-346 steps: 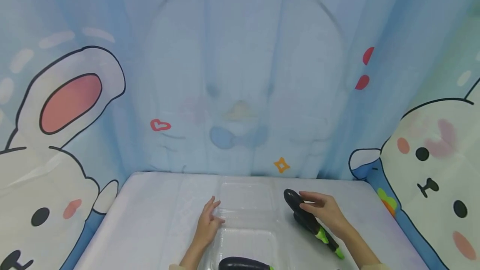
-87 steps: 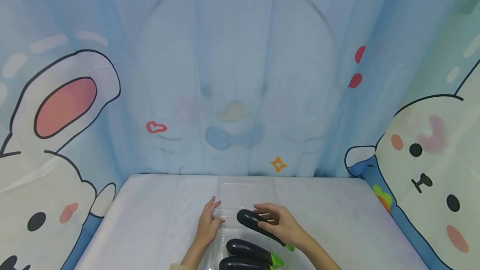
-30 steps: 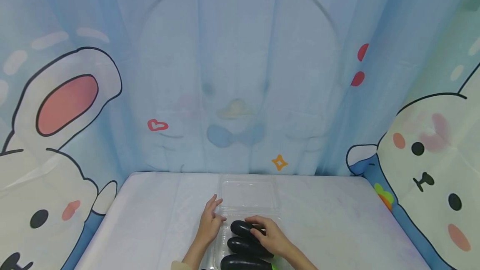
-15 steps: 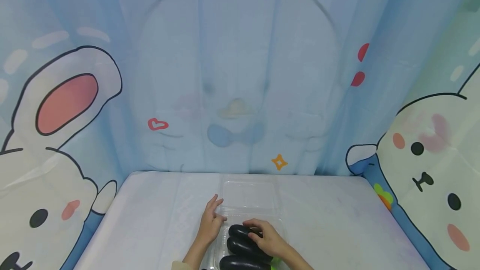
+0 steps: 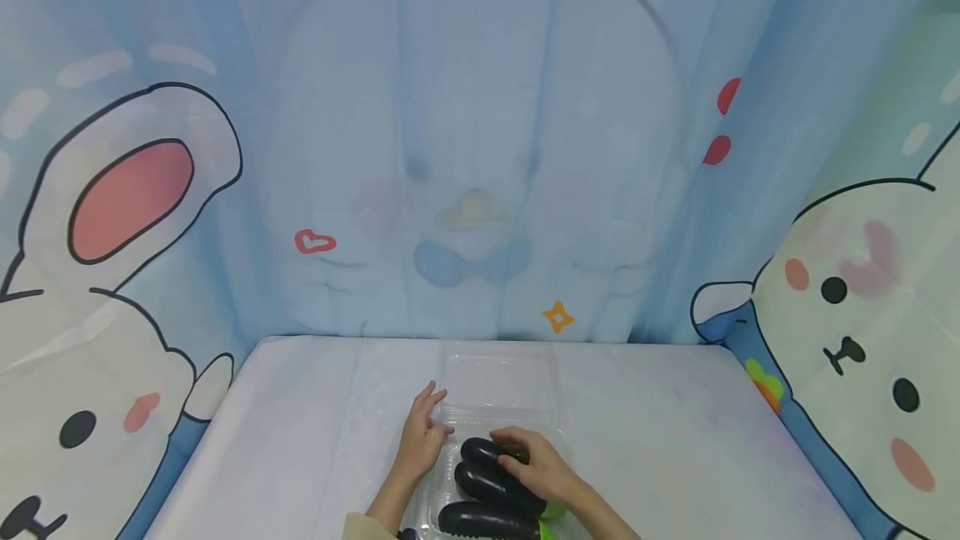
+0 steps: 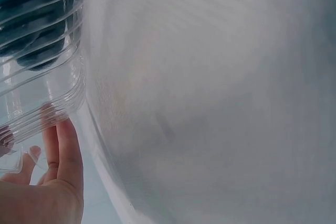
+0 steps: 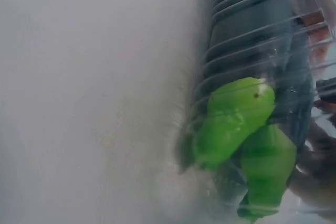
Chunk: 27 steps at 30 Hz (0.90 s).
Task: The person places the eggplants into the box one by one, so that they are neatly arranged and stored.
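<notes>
Three dark eggplants lie side by side in a clear plastic clamshell box [image 5: 433,497]: a far one [image 5: 477,450], a middle one [image 5: 486,483] and a near one [image 5: 487,517]. My right hand [image 5: 547,468] holds the far eggplant from above, its fingers and thumb bent over the body and hiding its stem end. Green caps [image 7: 241,106] show through the ribbed wall in the right wrist view. At the box's left side is my left hand [image 5: 422,438], fingers fairly straight and spread, with fingertips [image 6: 68,135] against the ribbed outer wall in the left wrist view.
The box's clear lid [image 5: 497,380] lies folded back, away from me, on the white tabletop [image 5: 660,432]. Behind the table hangs a light blue curtain [image 5: 480,107] with cartoon prints. A small dark object [image 5: 407,534] sits by the left sleeve at the bottom edge.
Two eggplants from the table's right side now lie in the box, beyond the near one. My right hand has carried the last one in and lowered it. The left hand stays at the box.
</notes>
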{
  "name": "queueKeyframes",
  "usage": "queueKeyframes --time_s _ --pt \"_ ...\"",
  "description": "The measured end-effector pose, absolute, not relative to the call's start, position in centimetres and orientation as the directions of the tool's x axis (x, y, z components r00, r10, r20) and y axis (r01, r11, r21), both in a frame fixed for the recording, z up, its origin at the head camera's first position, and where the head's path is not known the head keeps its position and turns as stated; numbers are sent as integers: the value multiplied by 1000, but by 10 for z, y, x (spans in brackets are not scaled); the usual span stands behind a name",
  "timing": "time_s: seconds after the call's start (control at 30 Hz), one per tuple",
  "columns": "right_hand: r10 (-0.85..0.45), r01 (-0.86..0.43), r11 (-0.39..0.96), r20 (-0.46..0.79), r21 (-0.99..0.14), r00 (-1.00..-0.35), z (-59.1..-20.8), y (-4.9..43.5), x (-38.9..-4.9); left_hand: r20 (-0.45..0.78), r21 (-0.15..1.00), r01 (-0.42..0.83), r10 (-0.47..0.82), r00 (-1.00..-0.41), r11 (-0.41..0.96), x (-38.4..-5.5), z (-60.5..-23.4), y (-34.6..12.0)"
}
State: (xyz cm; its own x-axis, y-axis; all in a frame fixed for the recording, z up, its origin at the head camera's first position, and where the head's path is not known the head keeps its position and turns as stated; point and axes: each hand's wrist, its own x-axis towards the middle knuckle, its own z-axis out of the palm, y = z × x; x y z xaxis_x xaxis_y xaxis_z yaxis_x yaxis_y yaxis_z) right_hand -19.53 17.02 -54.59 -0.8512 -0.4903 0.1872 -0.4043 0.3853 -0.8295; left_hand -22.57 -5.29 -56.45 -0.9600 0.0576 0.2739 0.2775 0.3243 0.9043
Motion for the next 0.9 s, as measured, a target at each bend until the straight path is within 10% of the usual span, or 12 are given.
queueKeyframes --time_s 0.9 --pt "-350 -378 448 230 -811 -908 -493 201 -215 314 839 314 76 -946 445 -235 -547 -68"
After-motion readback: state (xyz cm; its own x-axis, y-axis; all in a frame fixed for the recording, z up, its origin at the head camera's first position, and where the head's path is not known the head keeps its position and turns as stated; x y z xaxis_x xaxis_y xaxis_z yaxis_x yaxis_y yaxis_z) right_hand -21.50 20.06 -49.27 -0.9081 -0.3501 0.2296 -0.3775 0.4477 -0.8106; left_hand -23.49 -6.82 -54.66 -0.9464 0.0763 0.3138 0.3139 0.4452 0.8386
